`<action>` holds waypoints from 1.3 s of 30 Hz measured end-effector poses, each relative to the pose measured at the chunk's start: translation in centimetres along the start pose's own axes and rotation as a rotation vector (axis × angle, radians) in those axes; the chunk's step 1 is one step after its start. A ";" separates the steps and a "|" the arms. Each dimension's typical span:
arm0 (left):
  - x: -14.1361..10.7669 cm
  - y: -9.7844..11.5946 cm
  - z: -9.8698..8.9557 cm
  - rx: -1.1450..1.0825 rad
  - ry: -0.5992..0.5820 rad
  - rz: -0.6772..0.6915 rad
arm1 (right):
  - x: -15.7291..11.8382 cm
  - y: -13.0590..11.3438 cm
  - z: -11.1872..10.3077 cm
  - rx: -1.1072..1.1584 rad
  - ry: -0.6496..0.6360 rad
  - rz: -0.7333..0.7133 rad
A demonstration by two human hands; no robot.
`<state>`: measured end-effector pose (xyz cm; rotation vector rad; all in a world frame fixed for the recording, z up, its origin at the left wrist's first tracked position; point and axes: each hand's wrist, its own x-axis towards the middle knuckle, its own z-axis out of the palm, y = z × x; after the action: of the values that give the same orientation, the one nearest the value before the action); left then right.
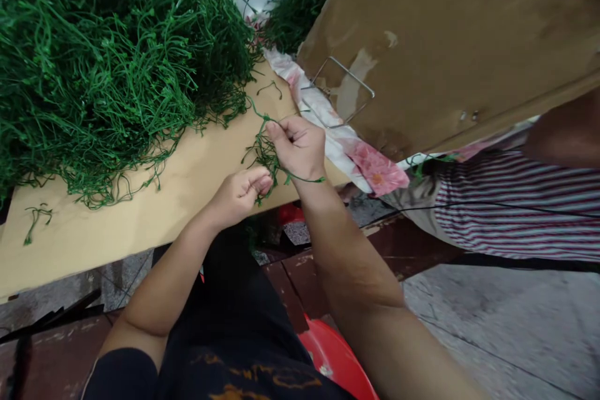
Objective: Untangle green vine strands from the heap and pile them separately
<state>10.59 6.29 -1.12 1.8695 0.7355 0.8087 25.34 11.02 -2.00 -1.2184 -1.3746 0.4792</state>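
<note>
A small tangle of green plastic plant sprigs hangs from my right hand, whose thumb and fingers are pinched round its upper part. One strand pokes out below this hand to the right. My left hand is closed just below and to the left, its fingertips against the lower strands; what they grip is hidden. Both hands are over the front edge of a tan board. A big heap of the same green sprigs covers the back and left of the board.
Loose sprigs lie at the board's left. A large cardboard sheet leans at the right, with a bent wire frame and floral cloth beside it. Another person in a striped garment is at the right. A red stool shows below.
</note>
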 end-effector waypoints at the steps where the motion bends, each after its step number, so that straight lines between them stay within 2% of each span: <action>1: -0.6 0.6 0.2 0.007 -0.029 0.035 | 0.5 0.8 -0.3 -0.016 0.041 0.012; 5: -2.3 2.5 0.0 0.053 -0.240 0.176 | 2.4 3.5 -2.9 -0.058 0.336 0.123; 6: -2.1 2.4 -0.2 0.060 -0.216 0.149 | 2.6 3.7 -3.4 -0.057 0.370 0.127; 7: -1.5 2.0 -0.5 0.060 -0.137 0.086 | 2.6 3.7 -3.8 -0.049 0.372 0.112; 10: 1.5 -0.1 -1.1 0.198 0.172 -0.127 | 2.1 2.4 -3.9 -0.009 0.302 0.019; 13: 4.5 -1.6 -1.5 0.452 0.189 -0.222 | 1.6 0.7 -3.3 0.011 0.246 -0.037; 15: 5.3 -1.7 -1.6 0.546 0.192 -0.241 | 1.3 -0.2 -3.1 0.017 0.229 -0.041; 17: 5.2 -1.3 -1.6 0.508 0.264 -0.211 | 0.8 -0.7 -3.1 0.039 0.199 -0.028; 19: 4.7 -0.8 -1.4 0.342 0.330 -0.149 | 0.1 -1.2 -2.9 0.074 0.152 0.000; 20: 4.4 -0.6 -1.1 0.238 0.324 -0.121 | -0.2 -1.4 -2.7 0.091 0.126 0.015; 22: 4.0 -0.4 -0.5 0.070 0.225 -0.094 | -0.8 -1.8 -2.1 0.120 0.071 0.041; 24: 3.7 -0.4 0.2 0.024 0.092 -0.108 | -1.0 -2.2 -1.5 0.143 0.031 0.062; 26: 3.4 -0.5 0.7 0.069 0.020 -0.133 | -1.0 -2.4 -1.1 0.161 0.017 0.085; 29: 2.9 -0.8 1.2 0.135 0.069 -0.142 | -0.8 -2.4 -1.1 0.166 0.025 0.104; 33: 1.7 -1.4 2.1 0.047 0.163 -0.121 | -0.8 -1.9 -0.5 0.174 -0.017 0.086; 36: 0.5 -1.0 2.7 0.005 0.167 -0.125 | -0.4 -0.6 0.4 0.161 -0.044 0.077; 39: -1.4 1.0 3.0 0.042 0.065 -0.076 | 0.9 1.8 0.0 0.072 0.100 0.126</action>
<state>12.31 3.29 -1.53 1.8484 0.8651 0.8145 26.18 12.46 -3.10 -1.2584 -1.1916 0.5441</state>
